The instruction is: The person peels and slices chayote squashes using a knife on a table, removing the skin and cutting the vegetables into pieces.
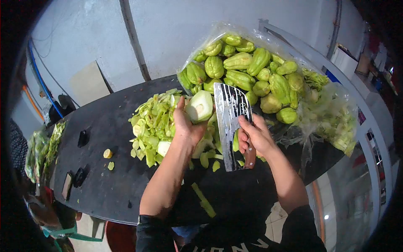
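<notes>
- left hand [187, 126]: cupped round one peeled chayote [200, 106], thumb up along its left side, fingers beneath; palm spread to about the fruit's width, hold looks secure
- right hand [255, 135]: curled closed round the wooden handle of a cleaver [228, 122], thumb laid forward near the blade
- key relation: chayote sits just left of the blade's upper half, raised in front of the person; left hand is the nearer to it, blade lies between fruit and right hand; fruit–blade contact: cannot tell
- axes: blade's length runs away from the person, broad face up to the camera; chayote shows a flat pale face, its long axis foreshortened and hard to judge
- surroundings: heap of peelings [153, 126] left of and behind the left hand, on the dark table [126, 185]; unpeeled chayotes [239, 78] in clear plastic beyond the cleaver
</notes>
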`<move>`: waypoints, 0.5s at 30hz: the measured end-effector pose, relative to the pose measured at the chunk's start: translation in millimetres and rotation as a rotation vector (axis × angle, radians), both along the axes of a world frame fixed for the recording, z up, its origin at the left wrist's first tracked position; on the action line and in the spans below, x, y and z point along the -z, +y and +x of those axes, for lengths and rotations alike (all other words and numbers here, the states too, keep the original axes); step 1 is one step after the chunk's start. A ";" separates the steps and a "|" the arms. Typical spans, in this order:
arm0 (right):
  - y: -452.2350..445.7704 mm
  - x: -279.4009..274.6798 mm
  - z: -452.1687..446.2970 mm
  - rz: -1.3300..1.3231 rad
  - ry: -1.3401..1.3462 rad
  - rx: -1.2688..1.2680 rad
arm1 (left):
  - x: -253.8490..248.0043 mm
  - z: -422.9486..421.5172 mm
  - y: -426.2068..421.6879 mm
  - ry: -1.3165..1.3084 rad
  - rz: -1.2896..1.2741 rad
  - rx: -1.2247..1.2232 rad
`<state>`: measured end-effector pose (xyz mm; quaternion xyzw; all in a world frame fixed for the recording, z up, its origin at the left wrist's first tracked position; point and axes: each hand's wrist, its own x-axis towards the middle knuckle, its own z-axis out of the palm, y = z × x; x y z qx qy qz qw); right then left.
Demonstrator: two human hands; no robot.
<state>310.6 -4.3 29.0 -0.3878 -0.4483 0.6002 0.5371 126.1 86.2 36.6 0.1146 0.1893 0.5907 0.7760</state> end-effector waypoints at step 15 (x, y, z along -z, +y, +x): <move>-1.8 5.3 -5.8 0.014 -0.037 0.048 | 0.1 5.3 -8.3 0.040 0.128 0.140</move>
